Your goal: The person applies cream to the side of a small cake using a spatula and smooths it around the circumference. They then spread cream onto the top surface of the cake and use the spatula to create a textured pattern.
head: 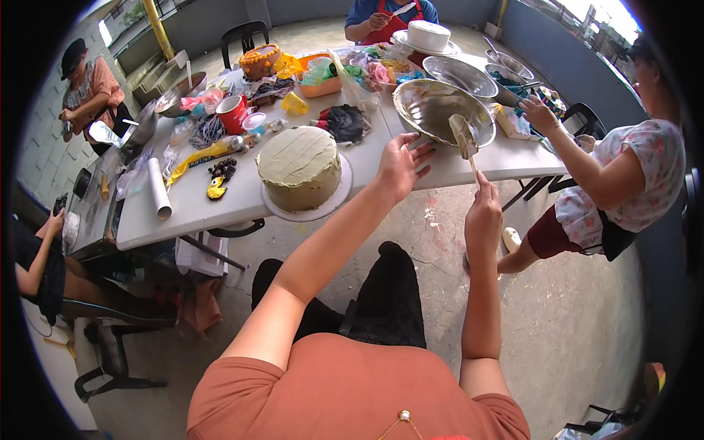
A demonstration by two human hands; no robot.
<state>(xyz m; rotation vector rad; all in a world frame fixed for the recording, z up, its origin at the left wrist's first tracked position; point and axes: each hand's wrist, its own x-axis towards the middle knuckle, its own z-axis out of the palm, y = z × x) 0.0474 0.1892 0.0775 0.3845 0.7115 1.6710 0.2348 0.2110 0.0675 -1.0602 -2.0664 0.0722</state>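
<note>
My right hand (484, 212) grips the handle of a spatula (463, 137). Its blade, smeared with pale frosting, is raised at the near rim of a steel mixing bowl (440, 91). Frosting also streaks the bowl's inside wall. My left hand (404, 168) has its fingers spread beside the bowl's near left rim; whether they touch it, I cannot tell. To the left of that hand, a round cake (300, 165) coated in pale greenish frosting stands on a white round board (345, 187), near the table's front edge.
The white folding table (231, 212) bears a cardboard tube (159, 190), a red cup (232, 114), a dark piping bag (342, 124) and an orange basket (322, 87). Other bowls (462, 74) stand behind. Across the table a person (390, 22) holds a spatula by a white cake (429, 36). Another person (616, 165) stands right.
</note>
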